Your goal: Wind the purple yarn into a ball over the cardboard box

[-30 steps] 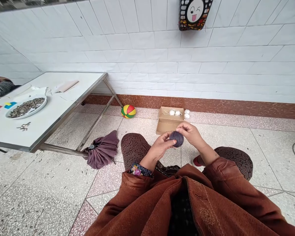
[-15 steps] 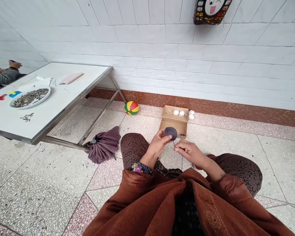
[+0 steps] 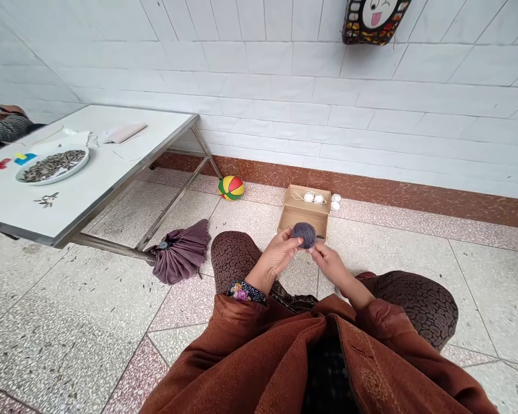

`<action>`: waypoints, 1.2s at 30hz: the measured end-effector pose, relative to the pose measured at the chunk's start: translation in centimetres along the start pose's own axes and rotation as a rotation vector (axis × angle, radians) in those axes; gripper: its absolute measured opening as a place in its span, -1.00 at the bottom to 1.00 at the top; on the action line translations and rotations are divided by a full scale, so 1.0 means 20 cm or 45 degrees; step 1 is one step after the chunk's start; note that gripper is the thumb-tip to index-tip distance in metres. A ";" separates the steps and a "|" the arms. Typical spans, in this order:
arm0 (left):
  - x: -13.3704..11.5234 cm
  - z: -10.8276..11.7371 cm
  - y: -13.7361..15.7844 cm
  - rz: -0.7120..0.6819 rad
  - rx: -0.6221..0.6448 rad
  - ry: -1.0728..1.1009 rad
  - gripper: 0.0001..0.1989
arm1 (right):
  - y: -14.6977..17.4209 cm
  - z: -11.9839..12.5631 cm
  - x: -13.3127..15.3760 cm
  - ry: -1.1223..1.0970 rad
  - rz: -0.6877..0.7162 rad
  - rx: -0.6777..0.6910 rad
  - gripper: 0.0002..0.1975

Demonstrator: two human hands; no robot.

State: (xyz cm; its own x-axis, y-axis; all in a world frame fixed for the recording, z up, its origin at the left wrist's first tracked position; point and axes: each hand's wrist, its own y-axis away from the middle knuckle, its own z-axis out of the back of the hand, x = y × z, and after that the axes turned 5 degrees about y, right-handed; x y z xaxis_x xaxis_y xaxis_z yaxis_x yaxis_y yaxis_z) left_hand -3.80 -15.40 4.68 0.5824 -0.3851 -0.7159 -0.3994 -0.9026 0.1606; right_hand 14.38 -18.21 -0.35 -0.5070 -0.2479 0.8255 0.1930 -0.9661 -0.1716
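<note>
A grey-purple ball of yarn (image 3: pixel 304 234) is held in my left hand (image 3: pixel 281 250), with the thumb pressed on its near side. My right hand (image 3: pixel 328 260) is closed close against the ball's lower right side, slightly blurred. In the earlier frame its fingers pinch the yarn's strand; now the strand is hidden at the fingertips. Just beyond my hands an open cardboard box (image 3: pixel 287 216) lies on the floor. White yarn balls (image 3: pixel 314 197) rest on its far part, and more small white balls (image 3: pixel 335 201) sit beside it on the right.
At left stands a white table (image 3: pixel 112 167) with a plate (image 3: pixel 83 165) of sunflower seeds. A folded purple umbrella (image 3: pixel 182 253) and a colourful ball (image 3: pixel 231 188) lie on the floor near its legs. A black basket (image 3: pixel 354 29) hangs on the wall. Another person's sleeve (image 3: pixel 7 126) shows far left.
My right hand has moved up and left, right against the yarn ball. The ball has turned and shifted slightly right in my left hand. The other person's hand at far left has lowered.
</note>
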 end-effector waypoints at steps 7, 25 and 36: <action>0.05 0.09 -0.06 -0.158 -0.247 -0.437 -0.47 | -0.02 0.16 0.22 0.115 0.351 0.127 -0.78; 0.02 0.11 -0.04 -0.171 -0.209 -0.088 -0.55 | 0.04 0.05 0.17 0.072 0.321 0.197 -0.67; 0.03 0.01 0.03 0.068 0.220 0.004 -0.29 | -0.22 0.13 0.11 -0.127 0.003 -0.156 -0.69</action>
State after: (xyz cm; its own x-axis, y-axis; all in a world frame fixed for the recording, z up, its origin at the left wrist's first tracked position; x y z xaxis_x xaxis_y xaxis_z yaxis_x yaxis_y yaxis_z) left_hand -3.82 -16.17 4.21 0.5594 -0.4325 -0.7071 -0.5453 -0.8345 0.0790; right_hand 14.71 -14.40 3.61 -0.4196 -0.2477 0.8732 0.0868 -0.9686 -0.2331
